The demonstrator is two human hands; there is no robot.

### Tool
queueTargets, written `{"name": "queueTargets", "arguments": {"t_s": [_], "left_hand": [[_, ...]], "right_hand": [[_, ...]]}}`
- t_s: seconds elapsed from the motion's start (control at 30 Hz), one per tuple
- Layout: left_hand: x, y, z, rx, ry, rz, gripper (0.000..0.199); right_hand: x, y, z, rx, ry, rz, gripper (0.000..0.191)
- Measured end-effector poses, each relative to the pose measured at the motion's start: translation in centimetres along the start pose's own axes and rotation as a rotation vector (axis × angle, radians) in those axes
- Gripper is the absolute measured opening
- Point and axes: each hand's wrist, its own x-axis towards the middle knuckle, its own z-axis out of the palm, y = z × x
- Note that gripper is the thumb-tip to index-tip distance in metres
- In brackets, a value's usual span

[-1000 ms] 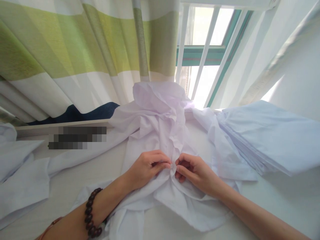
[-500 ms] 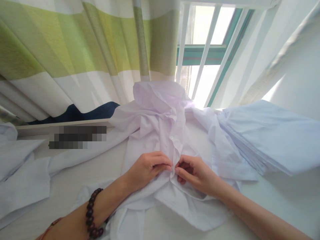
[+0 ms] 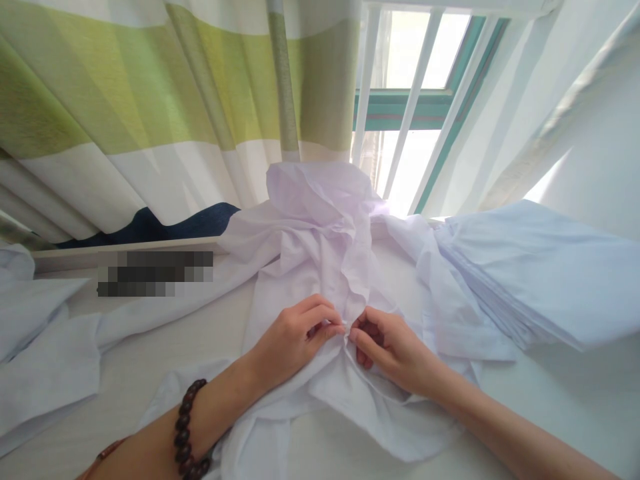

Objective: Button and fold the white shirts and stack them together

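A white shirt (image 3: 300,267) lies rumpled across the middle of the pale surface, its collar end towards the window and one sleeve stretched to the left. My left hand (image 3: 310,327) pinches the shirt's front edge between thumb and fingertips. Close beside it on the right, my right hand (image 3: 380,340) pinches the same front edge, fingers curled. The fingertips of both hands are a small gap apart. Any button between them is too small to make out.
Folded white cloths (image 3: 540,267) are stacked at the right, and more white cloth (image 3: 50,360) lies at the left. Behind stand a green and white curtain (image 3: 200,87), a raised ledge (image 3: 130,249), dark blue fabric (image 3: 165,227) and white window bars (image 3: 413,100).
The fingers of my left hand have lifted slightly, and the shirt's front edge above the hands has shifted a little. Both hands stay nearly in place.
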Motion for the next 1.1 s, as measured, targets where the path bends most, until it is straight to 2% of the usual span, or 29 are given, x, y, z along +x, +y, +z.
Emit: {"name": "queueTargets", "arguments": {"t_s": [0.17,0.4,0.77,0.97,1.1], "left_hand": [[0.1,0.5,-0.2,0.016,-0.092,-0.066,0.012],[0.1,0.5,0.1,0.071,-0.102,-0.135,0.012],[-0.1,0.3,0.7,0.107,-0.078,-0.195,0.01],[0.2,0.6,0.5,-0.066,-0.071,-0.257,0.01],[0.4,0.7,0.3,-0.126,-0.063,-0.261,0.01]], "right_hand": [[0.0,0.5,0.7,-0.118,0.089,-0.047,0.018],[-0.2,0.8,1.0,-0.325,0.17,-0.145,0.017],[-0.2,0.8,1.0,-0.354,0.188,-0.191,0.011],[-0.3,0.1,1.2,-0.351,0.157,-0.145,0.015],[-0.3,-0.2,1.2,-0.418,0.133,-0.163,0.02]]}}
